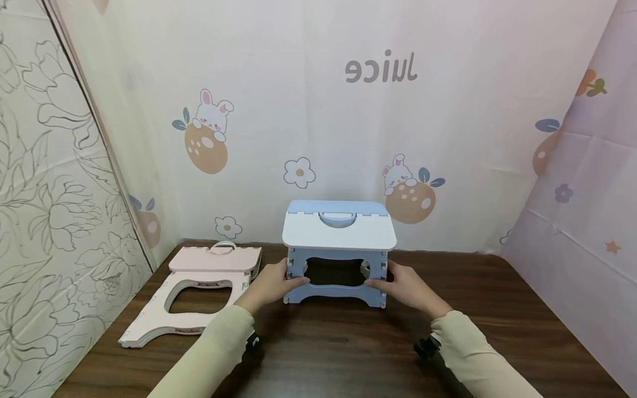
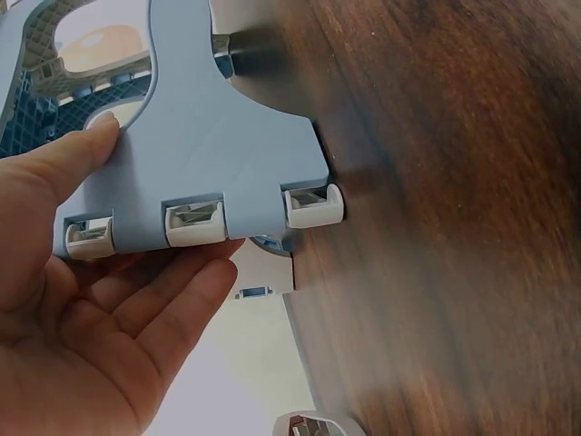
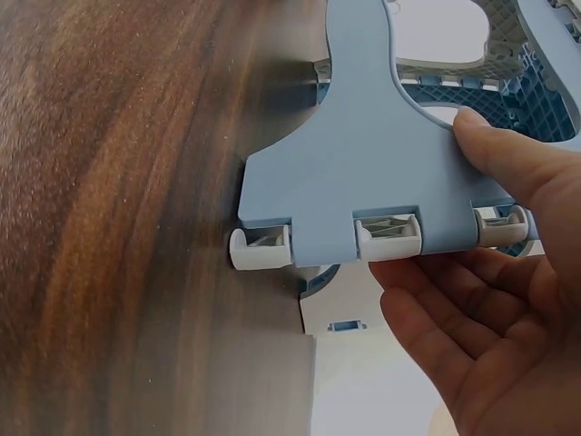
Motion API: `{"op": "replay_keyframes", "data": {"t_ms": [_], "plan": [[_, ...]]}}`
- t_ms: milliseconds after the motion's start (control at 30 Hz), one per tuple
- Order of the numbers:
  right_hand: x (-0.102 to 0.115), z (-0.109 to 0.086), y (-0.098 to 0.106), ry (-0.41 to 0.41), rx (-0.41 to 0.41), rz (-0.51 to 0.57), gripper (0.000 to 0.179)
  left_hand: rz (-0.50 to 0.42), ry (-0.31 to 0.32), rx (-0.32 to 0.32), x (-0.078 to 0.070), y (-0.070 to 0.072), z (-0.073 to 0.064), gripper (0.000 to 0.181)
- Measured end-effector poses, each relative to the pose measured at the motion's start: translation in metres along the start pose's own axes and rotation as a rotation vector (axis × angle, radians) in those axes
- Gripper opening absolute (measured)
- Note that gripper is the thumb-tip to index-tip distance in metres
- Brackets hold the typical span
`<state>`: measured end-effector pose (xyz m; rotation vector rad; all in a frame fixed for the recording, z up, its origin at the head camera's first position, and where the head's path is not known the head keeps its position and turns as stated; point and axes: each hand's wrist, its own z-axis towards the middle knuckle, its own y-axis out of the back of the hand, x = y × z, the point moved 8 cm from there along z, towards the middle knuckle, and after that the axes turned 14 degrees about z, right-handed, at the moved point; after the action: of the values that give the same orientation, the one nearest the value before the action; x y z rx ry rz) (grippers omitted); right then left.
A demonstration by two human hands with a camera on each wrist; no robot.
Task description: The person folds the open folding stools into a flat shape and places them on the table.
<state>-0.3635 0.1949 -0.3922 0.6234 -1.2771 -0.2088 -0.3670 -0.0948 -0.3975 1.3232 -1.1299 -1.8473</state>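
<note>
A blue and white folding stool stands unfolded and upright on the table, its white top facing up and a blue handle set in it. My left hand grips its left side, the thumb on the front blue panel and the fingers around the hinged edge. On the opposite side my right hand holds the stool the same way, thumb at the rim of the front opening. White hinge pieces show along the panel's edge in the right wrist view.
A pink folding stool lies folded flat on the dark wooden table at the left. Behind the table hangs a printed curtain, with patterned fabric on both sides.
</note>
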Motion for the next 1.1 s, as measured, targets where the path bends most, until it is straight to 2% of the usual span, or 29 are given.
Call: {"op": "replay_keyframes", "data": {"t_ms": [400, 1100], "plan": [[0.002, 0.0009, -0.0021, 0.005, 0.014, 0.0, 0.068, -0.017, -0.007, -0.001, 0.0006, 0.0014, -0.0014, 0.061], [-0.0011, 0.0016, -0.0012, -0.012, 0.014, 0.003, 0.073, -0.021, -0.03, -0.007, 0.0009, 0.0002, 0.002, 0.061]]}}
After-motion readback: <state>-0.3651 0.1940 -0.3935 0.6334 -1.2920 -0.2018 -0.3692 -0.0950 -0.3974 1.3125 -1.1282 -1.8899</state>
